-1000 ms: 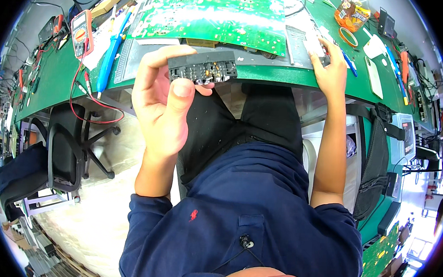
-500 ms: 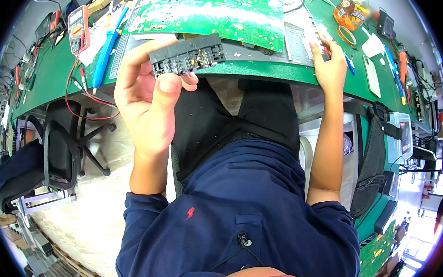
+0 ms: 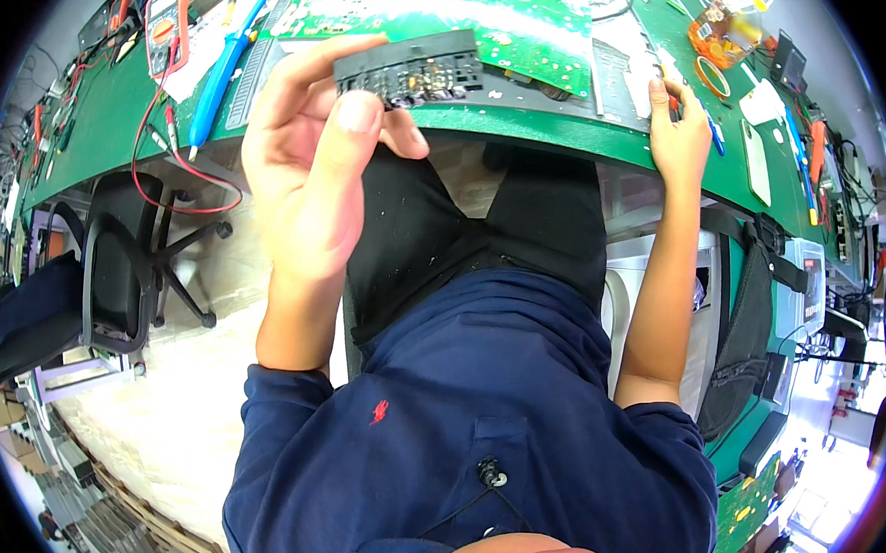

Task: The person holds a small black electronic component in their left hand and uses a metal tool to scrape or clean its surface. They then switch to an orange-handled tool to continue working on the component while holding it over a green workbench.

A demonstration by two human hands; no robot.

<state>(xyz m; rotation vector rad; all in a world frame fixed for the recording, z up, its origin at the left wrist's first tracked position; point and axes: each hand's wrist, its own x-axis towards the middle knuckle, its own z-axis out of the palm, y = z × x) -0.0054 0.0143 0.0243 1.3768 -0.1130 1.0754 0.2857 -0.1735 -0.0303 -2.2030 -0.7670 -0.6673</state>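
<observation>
My left hand [image 3: 314, 165] is raised in front of the table edge, thumb and fingers closed on a black rectangular electronic part [image 3: 411, 67]. Rows of small metal contacts show along the part's lower side, and its dark top face is plain. Behind it lies a large green circuit board [image 3: 526, 36]. My right hand [image 3: 681, 139] rests by the table edge to the right of the board, with fingers curled. A bit of something dark and reddish shows between those fingers, mostly hidden.
A red-rimmed multimeter [image 3: 163, 27] with red leads and a blue pen-like tool [image 3: 217, 89] lie at left. On the right are a tape roll [image 3: 712, 77], a plastic jar [image 3: 726, 31], a pale phone [image 3: 756, 163] and an orange-handled tool [image 3: 817, 151]. An office chair [image 3: 118, 260] stands lower left.
My left hand has moved up and slightly right with the black part. My right hand stays in nearly the same place on the table, while the whole view has shifted a little.
</observation>
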